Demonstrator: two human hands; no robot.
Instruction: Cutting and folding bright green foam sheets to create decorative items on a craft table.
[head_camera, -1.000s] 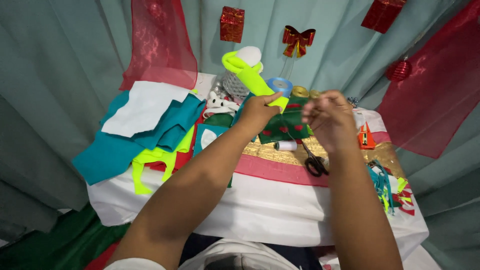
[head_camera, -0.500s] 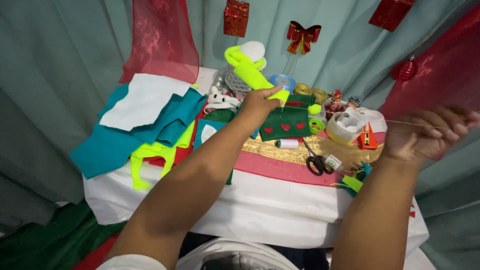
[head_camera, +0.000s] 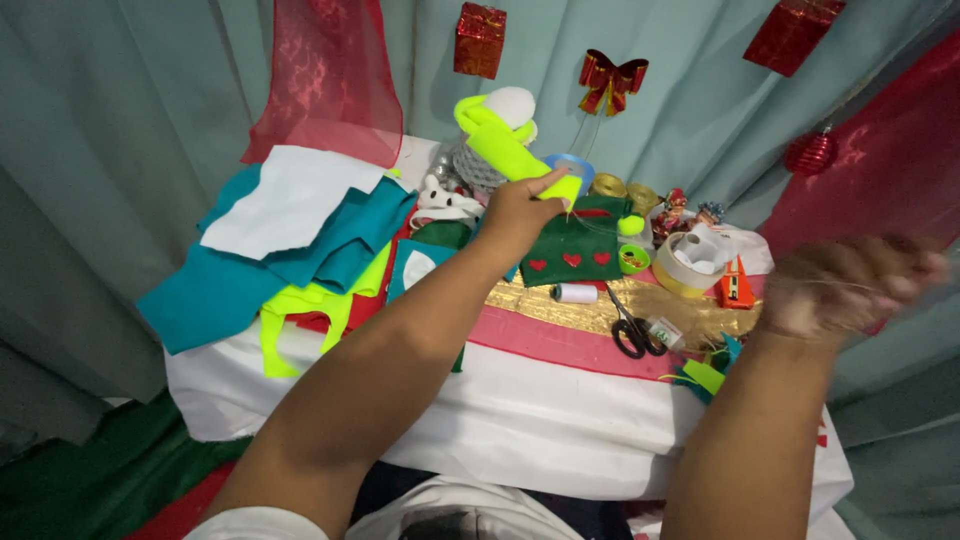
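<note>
Felt strip (head_camera: 497, 143), neon yellow-green, is held up above the counter (head_camera: 520, 440), just over the green pouch (head_camera: 575, 245) with red hearts. It looks light, soft and floppy, matte and slightly fuzzy, folded over near its top so it stands as a thick band; by my judgement it would crease rather than break and is best taken at its lower end, where the left hand (head_camera: 520, 210) pinches it, grip closed on the strip. The right hand (head_camera: 850, 290) is out to the right of the pouch, raised and blurred; a fine thread seems to run toward it, but whether its grip is closed on that thread I cannot tell. Left of the pouch lie teal, white and neon felt sheets (head_camera: 290, 240). Right of it sit tape rolls (head_camera: 690, 262), and in front of it black scissors (head_camera: 632, 330) and a white spool (head_camera: 575, 293) on gold and pink cloth.
</note>
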